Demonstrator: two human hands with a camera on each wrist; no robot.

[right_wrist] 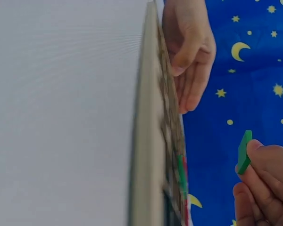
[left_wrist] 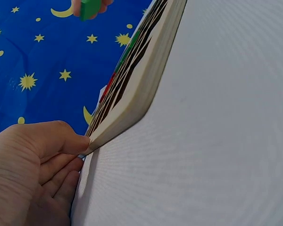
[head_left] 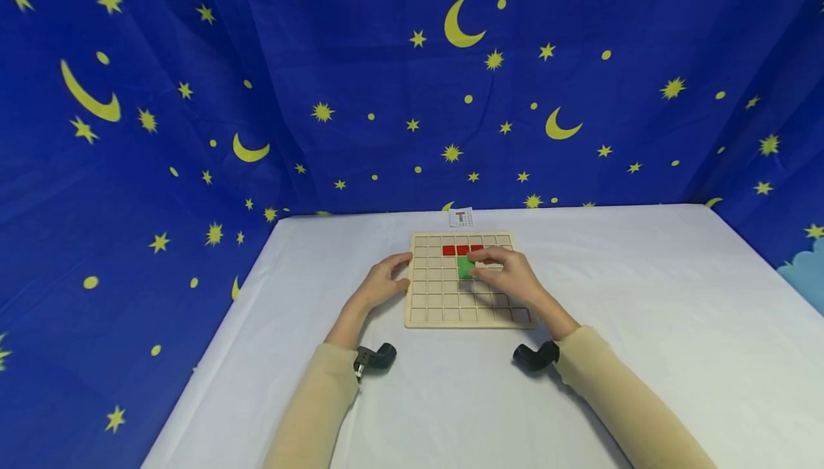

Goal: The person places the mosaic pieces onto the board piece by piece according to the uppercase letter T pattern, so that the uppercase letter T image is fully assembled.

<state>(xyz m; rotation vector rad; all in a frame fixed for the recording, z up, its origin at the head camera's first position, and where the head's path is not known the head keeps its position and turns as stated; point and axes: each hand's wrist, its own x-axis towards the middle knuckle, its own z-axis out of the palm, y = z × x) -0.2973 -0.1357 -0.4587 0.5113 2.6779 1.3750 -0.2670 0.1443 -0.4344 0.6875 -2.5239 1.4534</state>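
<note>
A wooden grid board (head_left: 434,317) lies on the white-covered table. Three red tiles (head_left: 448,250) sit side by side in one of its upper rows. Green (right_wrist: 182,173) also shows in the grid beside the red. Between thumb and fingers my right hand (head_left: 513,277) pinches a square green tile (right_wrist: 245,153), held above the board and apart from it in the right wrist view. From overhead that tile overlaps the green in the grid, so their border is unclear. My left hand (head_left: 381,283) touches the board's left edge with spread thumb and fingers (left_wrist: 68,141).
A small printed card (head_left: 460,217) with a grid pattern lies behind the board. Blue cloth (head_left: 386,83) with yellow moons and stars hangs at the back and sides. Dark wrist-mounted devices (head_left: 537,357) stick out inward from both sleeves above the white tabletop (head_left: 444,397).
</note>
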